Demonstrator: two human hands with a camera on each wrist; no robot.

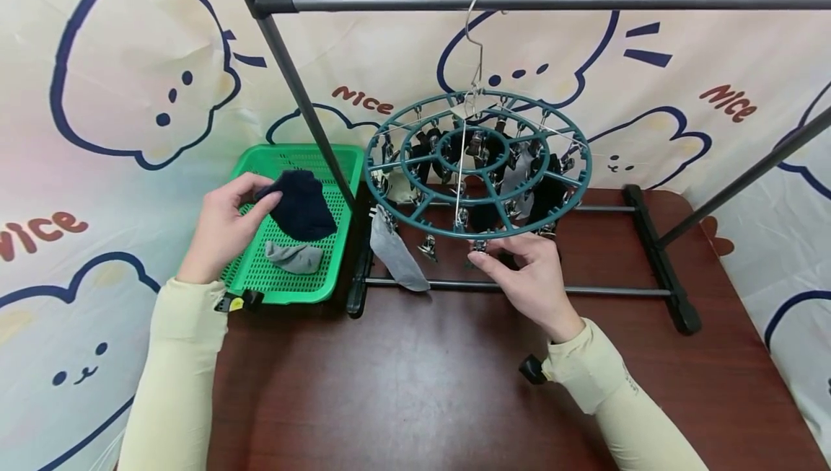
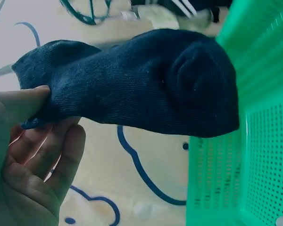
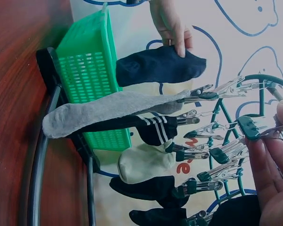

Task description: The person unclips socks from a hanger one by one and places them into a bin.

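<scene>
Navy sock [image 1: 304,208], pinched by the left hand [image 1: 232,222], is above the basket [image 1: 295,297]! One grey sock [image 1: 295,258] lies inside; right of the basket, the right hand [image 1: 531,278] pinches a clip [image 3: 250,127] on the hanger [image 1: 496,198], and a second grey sock [image 1: 397,254] hangs nearer the basket.

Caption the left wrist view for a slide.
Left hand pinches a dark blue sock near the green basket.

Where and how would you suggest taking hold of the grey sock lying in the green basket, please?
I'd pinch the grey sock near its middle from above, once the navy sock in the left hand is clear: it lies curved and low inside the green basket, whose raised walls would likely hinder a sideways reach.
</scene>
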